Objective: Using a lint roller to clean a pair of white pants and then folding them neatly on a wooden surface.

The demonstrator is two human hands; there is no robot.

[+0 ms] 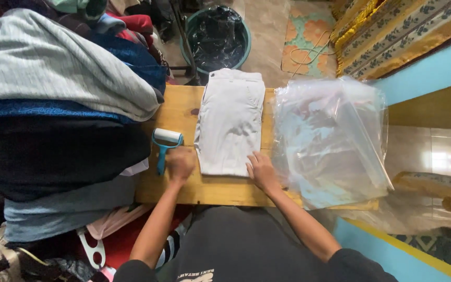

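Item: folded white cotton trousers [229, 122], mid wooden table [184, 112], hem toward its near edge. Your right hand [261, 171] presses the hem corner flat, open-palmed; keep it there. Your left hand [180, 163] loosely covers the teal-handled lint roller [164, 143]; roll evenly.

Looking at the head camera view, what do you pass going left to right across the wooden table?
Stack of folded clothes → lint roller → left hand → folded white garment → right hand → pile of clear plastic bags.

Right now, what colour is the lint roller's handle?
Teal blue; the lint roller lies beside the left hand, clearest in the head view.
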